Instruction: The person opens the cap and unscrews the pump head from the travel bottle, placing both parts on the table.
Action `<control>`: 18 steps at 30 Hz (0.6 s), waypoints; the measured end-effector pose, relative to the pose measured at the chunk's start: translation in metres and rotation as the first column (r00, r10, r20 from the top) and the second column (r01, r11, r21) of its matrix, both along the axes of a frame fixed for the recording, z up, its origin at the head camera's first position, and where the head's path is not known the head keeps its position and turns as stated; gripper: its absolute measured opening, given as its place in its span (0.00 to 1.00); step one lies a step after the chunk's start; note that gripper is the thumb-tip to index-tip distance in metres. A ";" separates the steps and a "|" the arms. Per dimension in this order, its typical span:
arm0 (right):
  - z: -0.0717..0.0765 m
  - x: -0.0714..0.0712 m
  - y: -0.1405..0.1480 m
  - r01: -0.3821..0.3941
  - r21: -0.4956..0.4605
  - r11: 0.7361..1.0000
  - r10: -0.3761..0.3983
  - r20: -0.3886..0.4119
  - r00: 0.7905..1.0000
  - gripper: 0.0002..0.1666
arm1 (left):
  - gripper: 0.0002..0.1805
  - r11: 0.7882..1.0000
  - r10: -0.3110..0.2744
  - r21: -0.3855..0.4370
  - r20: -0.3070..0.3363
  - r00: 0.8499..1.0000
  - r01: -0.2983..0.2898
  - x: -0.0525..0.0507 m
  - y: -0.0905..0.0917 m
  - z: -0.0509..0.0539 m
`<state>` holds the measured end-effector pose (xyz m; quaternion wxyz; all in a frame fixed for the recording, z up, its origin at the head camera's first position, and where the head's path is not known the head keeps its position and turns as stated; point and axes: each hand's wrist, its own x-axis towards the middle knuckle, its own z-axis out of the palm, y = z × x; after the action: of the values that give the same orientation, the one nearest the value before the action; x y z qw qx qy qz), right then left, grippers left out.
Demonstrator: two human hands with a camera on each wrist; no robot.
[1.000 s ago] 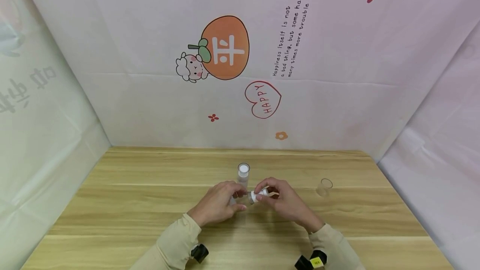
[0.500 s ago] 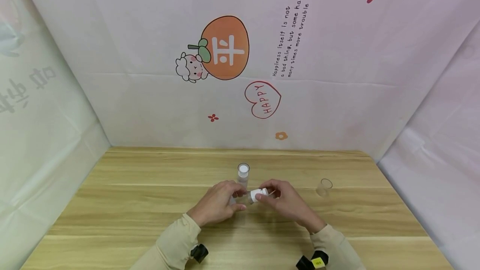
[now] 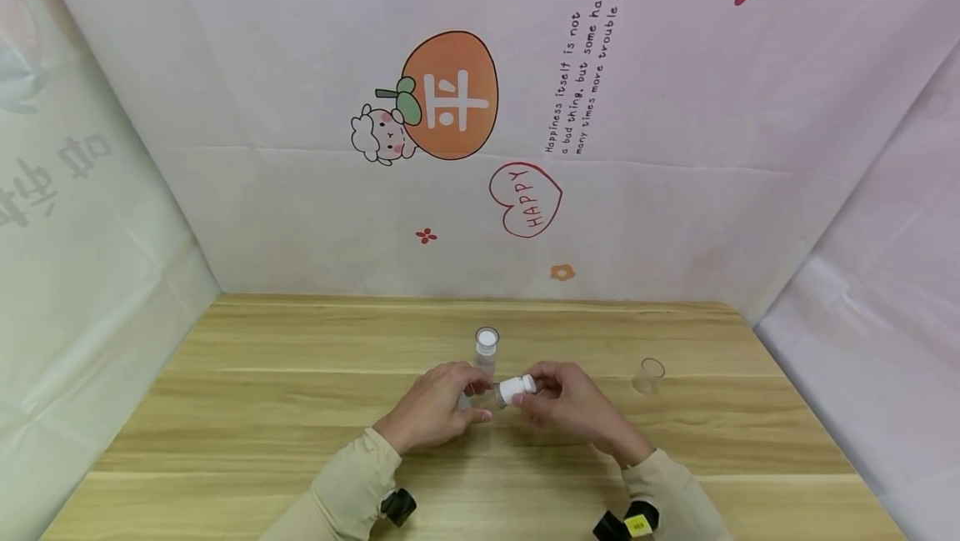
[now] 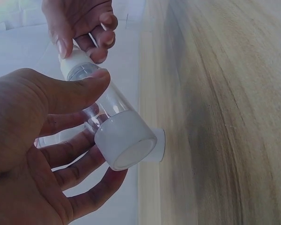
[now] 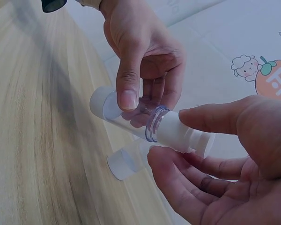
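My left hand [image 3: 442, 408] grips a clear pump bottle [image 5: 126, 123] with a white base [image 4: 124, 140], held tilted above the table. Thumb on one side and fingers on the other hold its clear body. At the bottle's neck sits a white pump top [image 5: 175, 132], meeting the clear threaded-looking rim. My right hand [image 3: 573, 408] pinches this white top between thumb and fingers, as the right wrist view shows. Behind the left fingers a second clear bottle with a white top [image 3: 487, 349] stands upright on the table.
To the right of my right hand, a clear cylindrical cap [image 3: 648, 376] stands on the wooden table [image 3: 300, 374]. White printed cloth [image 3: 337, 216] hangs along the back edge and both sides.
My right fingers shift and turn at the white pump top, showing more of it now. The left hand and the bottle stay almost in place.
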<state>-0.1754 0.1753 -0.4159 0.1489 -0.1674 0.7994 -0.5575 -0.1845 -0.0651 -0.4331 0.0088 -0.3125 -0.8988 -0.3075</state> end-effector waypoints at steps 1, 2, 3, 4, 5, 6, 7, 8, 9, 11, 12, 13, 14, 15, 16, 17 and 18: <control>0.000 0.000 0.000 -0.005 -0.002 1.000 0.005 -0.003 1.000 0.16 | 0.18 1.000 -0.001 0.002 -0.003 1.000 0.001 0.000 0.000 0.000; 0.001 0.000 0.000 -0.010 -0.003 1.000 0.010 -0.007 1.000 0.16 | 0.18 1.000 -0.003 0.004 -0.007 1.000 0.003 0.000 -0.001 -0.001; 0.001 0.000 -0.001 -0.012 -0.001 1.000 0.012 -0.009 1.000 0.16 | 0.17 1.000 -0.003 0.007 -0.008 1.000 0.003 -0.001 -0.001 -0.001; 0.002 0.000 -0.001 -0.014 0.003 1.000 0.014 -0.013 1.000 0.17 | 0.17 1.000 -0.004 0.009 -0.007 1.000 0.004 -0.001 -0.001 -0.001; 0.002 0.001 -0.001 -0.013 0.007 1.000 0.013 -0.013 1.000 0.18 | 0.17 1.000 -0.004 0.011 -0.006 1.000 0.004 0.000 -0.001 -0.001; 0.002 0.001 -0.002 -0.011 0.007 1.000 0.011 -0.014 1.000 0.18 | 0.18 1.000 -0.003 0.010 -0.003 1.000 0.003 0.000 0.000 -0.001; 0.002 0.001 -0.003 -0.008 0.008 1.000 0.009 -0.017 1.000 0.18 | 0.18 1.000 -0.001 0.008 0.000 1.000 0.001 0.000 0.000 -0.001; 0.001 0.001 -0.003 -0.005 0.011 1.000 0.005 -0.021 1.000 0.18 | 0.18 1.000 0.001 0.005 0.003 1.000 -0.001 0.000 0.000 0.000; 0.001 0.001 -0.004 0.000 0.013 1.000 0.001 -0.024 1.000 0.18 | 0.18 1.000 0.002 0.003 0.007 1.000 -0.002 0.000 0.000 0.000; -0.001 0.001 -0.005 0.009 0.015 1.000 -0.009 -0.035 0.999 0.16 | 0.18 1.000 0.000 0.001 0.015 1.000 0.000 0.001 0.001 0.000; -0.001 0.000 -0.006 0.014 0.018 1.000 -0.013 -0.046 0.999 0.15 | 0.18 1.000 -0.001 0.000 0.019 1.000 0.001 0.001 0.001 0.000; -0.001 0.000 -0.006 0.019 0.026 0.999 -0.018 -0.060 0.998 0.15 | 0.18 1.000 -0.002 0.001 0.022 1.000 0.002 0.001 0.001 0.000; -0.001 0.000 -0.007 0.023 0.033 0.999 -0.021 -0.075 0.997 0.14 | 0.18 1.000 -0.004 0.002 0.025 1.000 0.004 0.001 0.001 0.000; 0.000 0.000 -0.007 0.025 0.039 0.999 -0.022 -0.091 0.996 0.13 | 0.18 1.000 -0.005 0.003 0.027 1.000 0.005 0.001 0.001 0.000; 0.000 0.000 -0.008 0.028 0.047 0.999 -0.023 -0.111 0.994 0.12 | 0.18 1.000 -0.005 0.004 0.030 1.000 0.005 0.001 0.001 0.000; 0.000 0.000 -0.008 0.029 0.053 0.998 -0.022 -0.130 0.991 0.12 | 0.18 1.000 -0.005 0.004 0.032 0.999 0.005 0.001 0.001 0.000; 0.000 0.000 -0.008 0.028 0.058 0.998 -0.019 -0.145 0.989 0.11 | 0.18 1.000 -0.003 0.003 0.033 0.999 0.003 0.001 0.001 0.000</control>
<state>-0.1754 0.1672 -0.4155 0.0891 -0.1932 0.8262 -0.5216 -0.1836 -0.0645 -0.4333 -0.0063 -0.3087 -0.8978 -0.3140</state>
